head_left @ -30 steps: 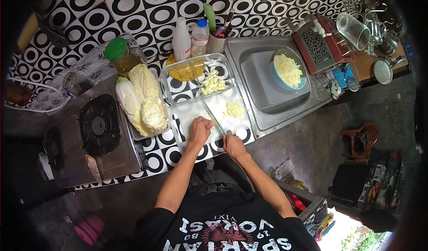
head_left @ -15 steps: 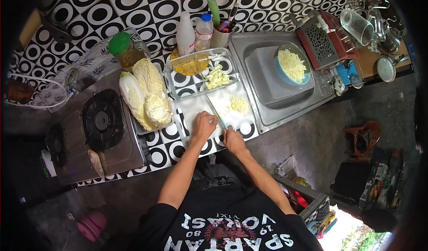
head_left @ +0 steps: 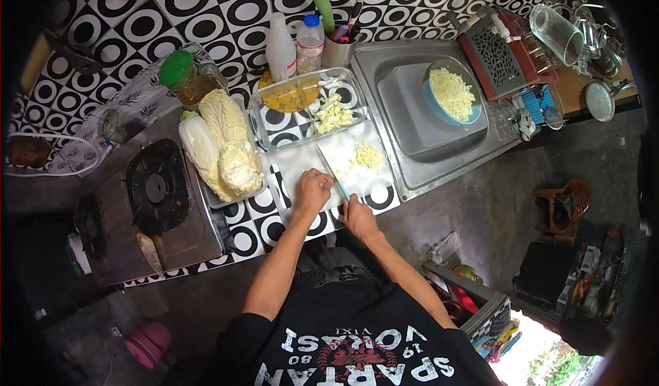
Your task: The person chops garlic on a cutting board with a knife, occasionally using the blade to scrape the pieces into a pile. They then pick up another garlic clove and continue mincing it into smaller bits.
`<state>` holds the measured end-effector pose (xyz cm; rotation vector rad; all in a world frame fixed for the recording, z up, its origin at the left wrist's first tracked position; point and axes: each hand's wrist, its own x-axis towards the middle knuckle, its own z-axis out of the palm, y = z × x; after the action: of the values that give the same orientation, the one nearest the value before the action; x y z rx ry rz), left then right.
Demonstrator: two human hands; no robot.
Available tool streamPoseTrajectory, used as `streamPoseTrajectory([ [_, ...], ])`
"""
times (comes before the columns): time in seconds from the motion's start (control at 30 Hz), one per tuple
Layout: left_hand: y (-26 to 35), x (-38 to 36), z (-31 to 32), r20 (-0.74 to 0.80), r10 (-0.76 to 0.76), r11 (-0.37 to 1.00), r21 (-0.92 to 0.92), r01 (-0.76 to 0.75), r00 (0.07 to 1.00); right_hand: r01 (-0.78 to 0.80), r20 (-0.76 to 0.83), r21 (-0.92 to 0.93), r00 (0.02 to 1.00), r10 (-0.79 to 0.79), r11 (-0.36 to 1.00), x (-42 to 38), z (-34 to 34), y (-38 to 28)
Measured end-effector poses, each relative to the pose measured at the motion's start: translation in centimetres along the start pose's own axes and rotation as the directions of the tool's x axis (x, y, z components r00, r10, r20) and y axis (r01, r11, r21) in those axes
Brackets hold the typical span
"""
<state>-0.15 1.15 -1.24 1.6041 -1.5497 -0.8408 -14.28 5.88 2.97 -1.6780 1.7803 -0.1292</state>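
Observation:
My right hand (head_left: 359,216) grips a knife (head_left: 342,189) by its light-blue handle, the blade pointing away from me over a white cutting board (head_left: 296,174). Just left of the blade, my left hand (head_left: 315,190) rests on the board with its fingers curled; whatever may lie under them is hidden. Chopped pale-yellow cabbage (head_left: 368,157) sits in a small heap right of the blade. Behind the board stands a clear divided container (head_left: 278,141) with larger cabbage pieces (head_left: 333,115) in its right compartment.
Whole napa cabbages (head_left: 223,142) fill a tray at left, beside a gas stove (head_left: 180,229). A sink (head_left: 374,84) at right holds a blue bowl (head_left: 439,113) of shredded cabbage. Bottles (head_left: 281,50) and a utensil cup (head_left: 337,53) stand along the back.
The camera view has shifted slightly. Both hands stay in nearly the same place on the board, the right still gripping the knife.

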Motion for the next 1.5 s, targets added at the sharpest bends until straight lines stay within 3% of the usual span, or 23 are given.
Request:
streamPoseTrajectory([
  [0.1,0.1,-0.3,-0.2,-0.013,0.056,0.997,0.047,-0.056,0.998,0.011,0.015,-0.01,1.0,-0.011,1.0,1.0,-0.7,-0.5],
  [0.4,-0.3,-0.2,-0.1,0.016,-0.02,0.997,0.081,0.019,1.0,-0.017,0.07,0.041,0.997,0.014,0.999,-0.7,-1.1,-0.4],
  [0.47,-0.4,-0.2,0.1,0.016,-0.047,0.999,0.008,0.046,0.999,-0.022,0.061,0.036,0.998,0.02,0.999,-0.5,-0.3,-0.2],
  [0.9,-0.1,-0.1,-0.1,-0.009,-0.033,0.999,0.038,0.033,0.999,0.005,0.075,0.0,0.997,-0.005,1.0,-0.2,-1.2,-0.7],
  [1.0,-0.2,0.0,-0.1,-0.009,-0.099,0.995,-0.024,0.098,0.995,-0.001,0.041,0.013,0.999,0.0,1.0,-0.6,-0.2,-0.5],
  [1.3,-0.5,-0.4,0.0,-0.004,-0.044,0.999,0.01,0.044,0.999,0.011,0.045,-0.034,0.999,-0.01,0.999,0.6,-0.8,-1.2],
  [1.4,-0.3,-0.7,-0.5,-0.023,0.049,0.992,0.118,-0.046,0.999,0.056,0.037,-0.006,0.998,-0.056,0.998,0.5,-0.9,-0.9],
  [1.5,0.1,-1.6,-1.5,0.019,-0.027,1.0,-0.013,0.027,0.999,0.093,0.013,0.015,0.996,-0.093,0.996,-0.1,-1.1,-0.4],
])
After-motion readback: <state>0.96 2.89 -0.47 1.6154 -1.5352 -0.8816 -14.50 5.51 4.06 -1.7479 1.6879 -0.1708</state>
